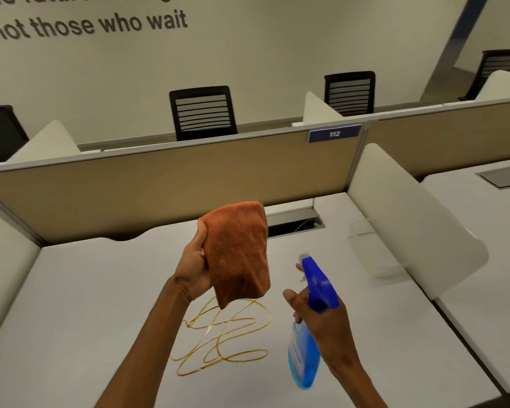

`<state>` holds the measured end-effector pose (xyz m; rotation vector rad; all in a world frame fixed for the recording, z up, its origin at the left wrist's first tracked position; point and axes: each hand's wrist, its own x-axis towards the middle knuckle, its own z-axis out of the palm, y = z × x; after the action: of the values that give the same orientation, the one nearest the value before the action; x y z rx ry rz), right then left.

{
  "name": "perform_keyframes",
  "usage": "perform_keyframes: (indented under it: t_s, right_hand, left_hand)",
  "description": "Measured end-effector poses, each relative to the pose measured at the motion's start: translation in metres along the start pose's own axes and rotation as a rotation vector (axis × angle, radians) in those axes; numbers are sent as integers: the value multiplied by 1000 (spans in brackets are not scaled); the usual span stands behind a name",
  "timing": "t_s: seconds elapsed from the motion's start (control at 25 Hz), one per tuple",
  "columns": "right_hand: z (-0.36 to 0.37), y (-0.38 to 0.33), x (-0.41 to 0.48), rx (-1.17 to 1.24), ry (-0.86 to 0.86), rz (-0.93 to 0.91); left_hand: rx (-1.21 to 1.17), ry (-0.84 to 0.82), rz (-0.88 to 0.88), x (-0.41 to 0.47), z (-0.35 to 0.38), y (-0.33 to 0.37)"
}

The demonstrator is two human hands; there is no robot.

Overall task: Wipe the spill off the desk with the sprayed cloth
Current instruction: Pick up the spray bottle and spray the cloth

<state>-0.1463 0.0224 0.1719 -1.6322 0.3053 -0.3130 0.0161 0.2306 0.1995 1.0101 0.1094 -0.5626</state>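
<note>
My left hand (pixel 193 267) holds a folded orange cloth (pixel 237 251) upright above the white desk (pixel 86 304). Pale specks show on the cloth's face. A blue spray bottle (pixel 309 328) with a blue trigger head is gripped in my right hand (pixel 321 322), its nozzle pointing up and left toward the cloth, a short gap away. Beneath both hands, a spill (pixel 221 334) of thin amber squiggles lies on the desk. The cloth's lower corner hangs over the spill's far edge without touching it.
A tan partition (pixel 159 184) with a blue "112" label (pixel 334 134) closes the desk's far side. A cable slot (pixel 295 223) sits in the desk behind the cloth. A white side divider (pixel 409 213) stands on the right. Black chairs (pixel 203 113) stand beyond the partition.
</note>
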Motion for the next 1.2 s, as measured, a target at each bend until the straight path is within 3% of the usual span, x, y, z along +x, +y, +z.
perform_keyframes:
  t_s: [0.24, 0.44, 0.68, 1.2]
  right_hand:
    - [-85, 24, 35, 52, 59, 10]
    - [-160, 65, 77, -104, 143, 63]
    - [-232, 108, 123, -98, 232, 118]
    - [-280, 152, 176, -166, 330, 89]
  left_hand:
    - [0, -6, -46, 24, 33, -35]
    - [10, 33, -49, 35, 53, -60]
    - [16, 42, -81, 45, 63, -82]
    - [-7, 55, -97, 53, 66, -96]
